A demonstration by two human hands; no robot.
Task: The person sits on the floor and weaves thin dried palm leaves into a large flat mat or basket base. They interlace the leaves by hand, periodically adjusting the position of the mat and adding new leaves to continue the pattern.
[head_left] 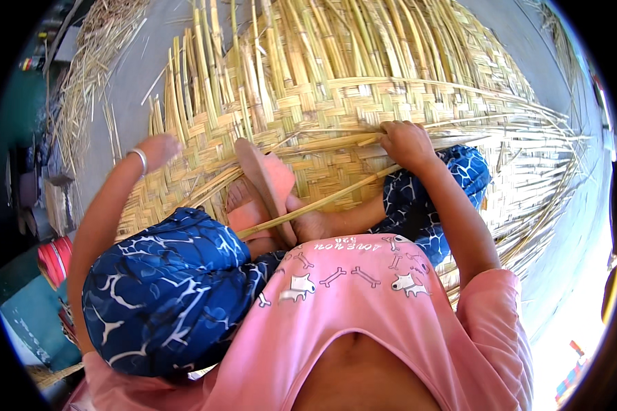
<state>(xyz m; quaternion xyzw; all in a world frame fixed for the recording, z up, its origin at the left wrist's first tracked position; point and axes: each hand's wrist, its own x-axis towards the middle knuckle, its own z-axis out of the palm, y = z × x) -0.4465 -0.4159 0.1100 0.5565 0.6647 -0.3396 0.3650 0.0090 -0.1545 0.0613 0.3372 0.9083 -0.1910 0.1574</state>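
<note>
A large woven mat of split yellow-green reed [336,178] spreads beneath and in front of my crossed legs. My right hand [407,144] bends its fingers round a flat reed strip [353,141] lying across the weave. Under that wrist, one long loose strip [322,201] slants down to the left over my foot. My left hand [160,151], with a pale bangle [139,160] on the wrist, is smeared by motion above the mat's left part. Whether it holds anything is hidden by the blur.
Unwoven reed lengths [308,41] stick out along the mat's far side, and thin strip ends [528,144] fan out at right. My pink sandal [260,181] rests on the weave. Loose straw [92,75] lies on the grey floor at far left. A teal box [41,318] stands at lower left.
</note>
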